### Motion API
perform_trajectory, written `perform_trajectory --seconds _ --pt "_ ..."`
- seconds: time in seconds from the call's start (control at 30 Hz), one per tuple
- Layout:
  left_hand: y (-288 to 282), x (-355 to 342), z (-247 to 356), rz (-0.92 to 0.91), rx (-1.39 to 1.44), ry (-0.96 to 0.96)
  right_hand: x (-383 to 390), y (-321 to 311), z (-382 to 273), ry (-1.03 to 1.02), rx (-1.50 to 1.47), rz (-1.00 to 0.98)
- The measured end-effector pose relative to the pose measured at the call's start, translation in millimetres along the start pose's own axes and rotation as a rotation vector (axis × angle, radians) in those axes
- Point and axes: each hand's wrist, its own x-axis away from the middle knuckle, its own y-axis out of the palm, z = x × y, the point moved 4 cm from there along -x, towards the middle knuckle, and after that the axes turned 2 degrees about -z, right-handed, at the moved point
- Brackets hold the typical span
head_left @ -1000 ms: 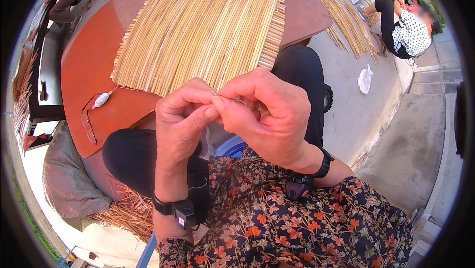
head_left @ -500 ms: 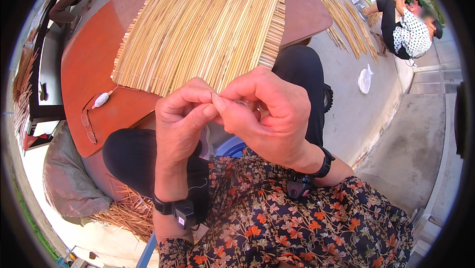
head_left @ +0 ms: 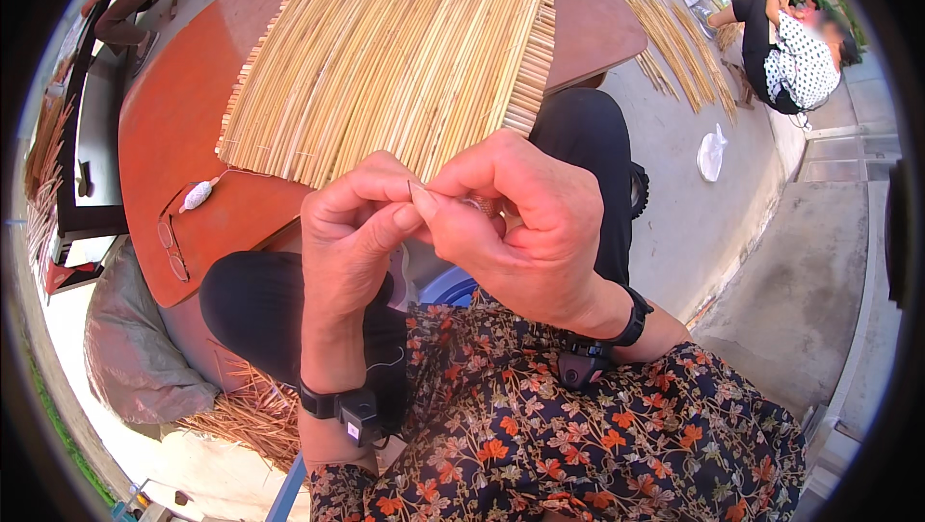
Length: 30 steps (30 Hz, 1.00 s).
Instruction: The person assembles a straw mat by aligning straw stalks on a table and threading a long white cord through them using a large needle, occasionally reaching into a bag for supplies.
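Note:
Above my lap, my left hand (head_left: 352, 228) and my right hand (head_left: 520, 223) meet with fingertips touching. Both are closed in a pinch of thumb and forefinger. A thin dark needle (head_left: 410, 191) pokes up between the fingertips, at the right thumb. What the left fingers grip is too small to make out. Inside the curl of my right fingers a ribbed, thimble-like band (head_left: 488, 204) partly shows. A pale thread (head_left: 390, 360) hangs by my left wrist. Just beyond the hands lies a mat of straw-coloured stalks (head_left: 385, 59).
The mat rests on a reddish-brown table (head_left: 183, 136), with eyeglasses (head_left: 171, 247) and a white thread bundle (head_left: 198, 194) at its left. Loose stalks (head_left: 674, 40) lie on the floor to the right. Another person (head_left: 800, 59) sits at the far right; broken stalks (head_left: 251, 416) lie lower left.
Both hands stay almost in place, still pinched together. The needle's visible tip has shifted very slightly left. The person at far right has moved their head and arms a little.

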Motion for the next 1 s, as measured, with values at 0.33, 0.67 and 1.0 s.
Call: perform_trajectory --seconds 0.33,0.67,1.0 --pt "-1.4 1.4 -0.3 0.005 -0.038 -0.001 1.8 -0.6 1.2 0.000 0.010 -0.012" --pt "-0.4 0.7 0.0 -0.003 -0.048 -0.002 2.9 -0.3 2.0 -0.002 -0.019 -0.042" --pt "-0.9 1.6 -0.1 -0.009 -0.056 -0.011 3.9 -0.2 2.3 0.003 -0.031 -0.046"
